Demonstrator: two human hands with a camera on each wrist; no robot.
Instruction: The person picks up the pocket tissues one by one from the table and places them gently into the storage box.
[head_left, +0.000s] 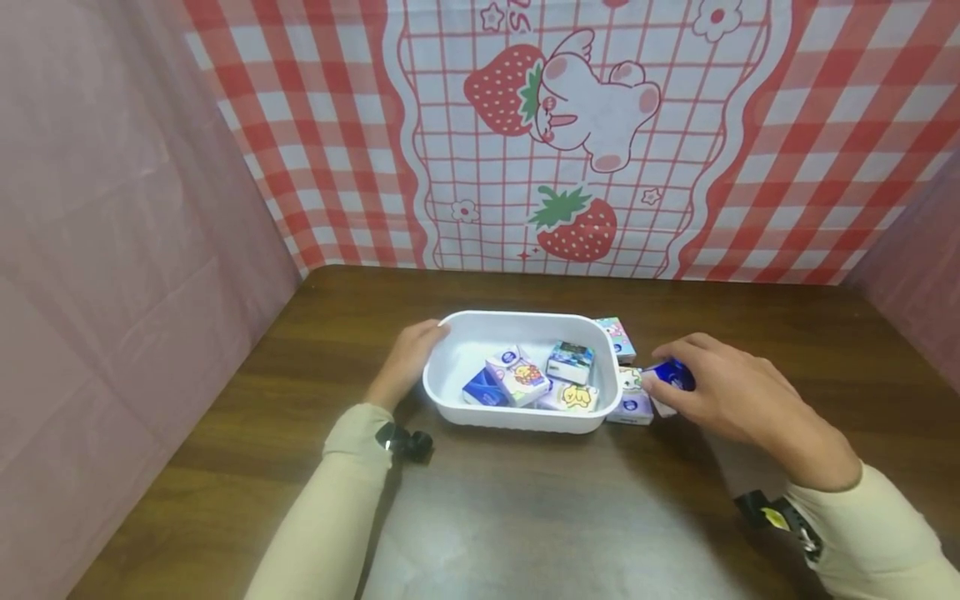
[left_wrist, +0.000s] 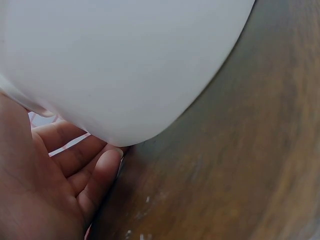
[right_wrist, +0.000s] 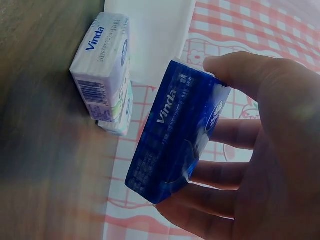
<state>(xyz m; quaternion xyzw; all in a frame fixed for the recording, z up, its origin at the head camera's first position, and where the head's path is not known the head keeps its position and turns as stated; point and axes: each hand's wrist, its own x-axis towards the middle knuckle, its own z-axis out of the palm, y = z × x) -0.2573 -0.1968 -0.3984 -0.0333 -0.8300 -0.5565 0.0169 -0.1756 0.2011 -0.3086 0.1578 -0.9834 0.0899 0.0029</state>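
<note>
My left hand holds the left end of a white plastic basin, its fingers along the outer wall just below the rim in the left wrist view. In my right hand is a dark blue Vinda tissue pack, pinched between thumb and fingers to the right of the basin. Several small tissue packs lie in a heap inside: a blue one, a white one with a cartoon, a teal one and a yellow-figured one.
Beside the basin's right end lie a lilac Vinda pack and a pastel pack. Everything stands on a dark brown wooden table. A red-checked strawberry cloth hangs behind it, and a pink curtain at the left.
</note>
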